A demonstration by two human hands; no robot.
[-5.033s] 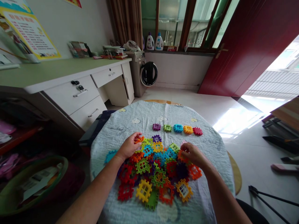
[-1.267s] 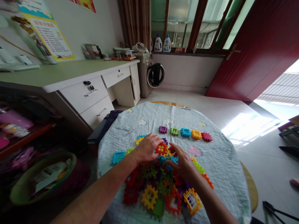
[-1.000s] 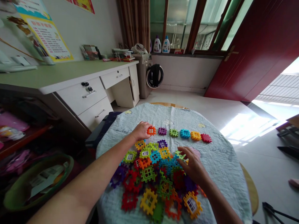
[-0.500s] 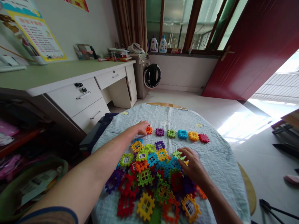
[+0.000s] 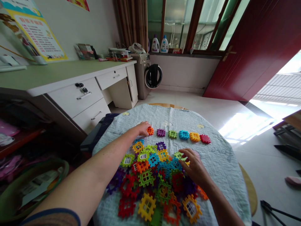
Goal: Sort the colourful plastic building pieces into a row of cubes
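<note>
My left hand [image 5: 142, 128] reaches to the left end of a row, its fingers closed round an orange building block [image 5: 150, 130] that rests on the tablecloth. To its right in the row lie a purple block [image 5: 161, 132], a green block [image 5: 172, 134], a blue block [image 5: 183, 135], a yellow block [image 5: 194, 137] and a red block [image 5: 205, 139]. Nearer me spreads a heap of window-patterned blocks [image 5: 146, 178] in mixed colours. Over the heap's right edge, my right hand [image 5: 194, 164] is open, fingers apart beside a light green block [image 5: 179, 156] that they partly hide.
A pale blue cloth [image 5: 218, 175] covers the round table. Beyond it on the left stands a desk [image 5: 70, 73] with drawers, and a washing machine [image 5: 142, 75] with its door open. A red door [image 5: 254, 47] is at the right. A basket [image 5: 58, 166] sits low at the left.
</note>
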